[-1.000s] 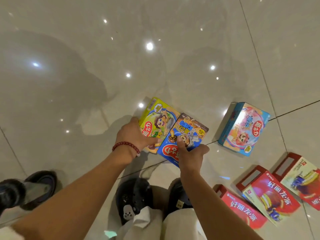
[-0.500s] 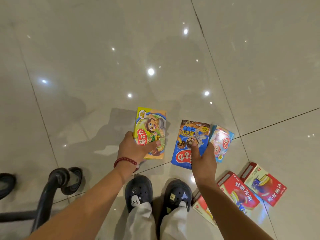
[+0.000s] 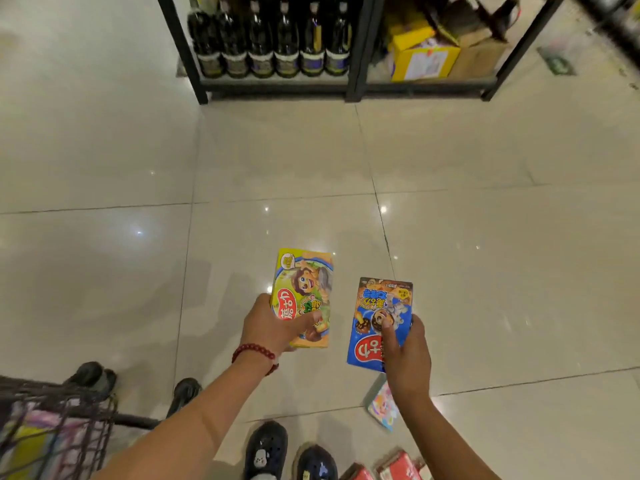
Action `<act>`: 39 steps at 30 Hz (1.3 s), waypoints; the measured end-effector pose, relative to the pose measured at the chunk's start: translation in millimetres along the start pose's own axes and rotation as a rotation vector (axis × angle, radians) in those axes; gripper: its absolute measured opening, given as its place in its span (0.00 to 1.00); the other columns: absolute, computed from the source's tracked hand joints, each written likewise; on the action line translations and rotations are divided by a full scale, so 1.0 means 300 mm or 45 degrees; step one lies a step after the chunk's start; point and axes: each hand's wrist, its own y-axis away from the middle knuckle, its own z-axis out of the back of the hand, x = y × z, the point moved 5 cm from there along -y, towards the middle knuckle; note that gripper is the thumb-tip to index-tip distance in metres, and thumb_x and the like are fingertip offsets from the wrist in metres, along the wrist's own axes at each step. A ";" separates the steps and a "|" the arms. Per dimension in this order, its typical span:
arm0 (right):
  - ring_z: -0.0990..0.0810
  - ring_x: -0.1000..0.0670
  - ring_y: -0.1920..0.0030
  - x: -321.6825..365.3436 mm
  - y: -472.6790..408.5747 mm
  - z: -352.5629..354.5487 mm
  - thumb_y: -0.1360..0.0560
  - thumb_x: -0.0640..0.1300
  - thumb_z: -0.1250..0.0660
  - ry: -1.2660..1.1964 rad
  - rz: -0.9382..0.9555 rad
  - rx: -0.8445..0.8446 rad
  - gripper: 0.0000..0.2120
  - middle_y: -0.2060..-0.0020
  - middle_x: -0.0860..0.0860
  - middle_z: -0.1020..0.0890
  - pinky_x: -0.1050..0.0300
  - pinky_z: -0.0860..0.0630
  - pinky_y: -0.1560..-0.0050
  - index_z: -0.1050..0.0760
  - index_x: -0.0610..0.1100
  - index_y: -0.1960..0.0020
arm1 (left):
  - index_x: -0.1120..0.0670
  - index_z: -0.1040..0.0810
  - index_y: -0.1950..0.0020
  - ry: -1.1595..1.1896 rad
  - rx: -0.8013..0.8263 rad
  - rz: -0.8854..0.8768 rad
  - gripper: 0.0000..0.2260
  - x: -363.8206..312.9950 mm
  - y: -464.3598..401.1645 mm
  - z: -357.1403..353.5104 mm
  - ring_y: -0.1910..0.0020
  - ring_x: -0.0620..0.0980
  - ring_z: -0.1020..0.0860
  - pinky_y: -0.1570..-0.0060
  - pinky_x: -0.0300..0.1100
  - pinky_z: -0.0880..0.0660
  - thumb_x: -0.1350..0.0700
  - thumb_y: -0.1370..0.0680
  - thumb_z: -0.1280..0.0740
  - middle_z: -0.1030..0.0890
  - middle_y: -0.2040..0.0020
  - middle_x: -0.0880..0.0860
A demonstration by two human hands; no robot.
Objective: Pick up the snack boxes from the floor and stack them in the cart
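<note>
Two boxes up off the floor, one per hand. I've got the left hand (image 3: 268,325) wrapped round the lower end of the yellow snack box (image 3: 304,292), thumb pinned across its printed face, fingers tucked behind. The right hand (image 3: 405,355) grips the blue snack box (image 3: 379,320) the same way, thumb pressed on the front, fingers curled round the right edge. Both boxes sit face up in the air, side by side, not touching.

Down on the floor (image 3: 485,271) I count one pink-and-blue box (image 3: 382,407) just under my right wrist, and at the bottom edge two red boxes (image 3: 398,467), maybe more, since the frame cuts them off. One cart (image 3: 59,424) at lower left, wire basket with colourful packs inside. Five dark bottles (image 3: 273,39) stand in a row on the black shelf (image 3: 353,86) ahead.
</note>
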 end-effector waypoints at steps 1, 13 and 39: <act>0.18 0.55 0.59 0.082 0.008 0.022 0.23 0.53 0.38 -0.004 0.049 0.002 0.11 0.52 0.50 0.19 0.65 0.26 0.66 0.32 0.50 0.43 | 0.56 0.27 0.49 0.036 -0.019 -0.021 0.24 -0.058 0.035 0.042 0.57 0.51 0.20 0.67 0.46 0.20 0.53 0.37 0.20 0.21 0.55 0.53; 0.18 0.50 0.55 0.899 0.212 0.190 0.23 0.54 0.37 0.012 0.540 0.161 0.20 0.47 0.48 0.20 0.58 0.21 0.62 0.33 0.46 0.36 | 0.59 0.24 0.48 0.355 -0.350 -0.309 0.24 -0.550 0.491 0.568 0.61 0.47 0.21 0.78 0.34 0.25 0.51 0.37 0.20 0.19 0.54 0.54; 0.19 0.55 0.61 1.491 1.146 -0.472 0.24 0.55 0.37 -0.019 1.165 1.074 0.12 0.58 0.54 0.21 0.59 0.21 0.63 0.34 0.51 0.46 | 0.57 0.24 0.56 0.610 -1.212 -0.163 0.30 -0.061 1.133 1.506 0.61 0.51 0.20 0.64 0.41 0.24 0.37 0.45 0.22 0.19 0.60 0.54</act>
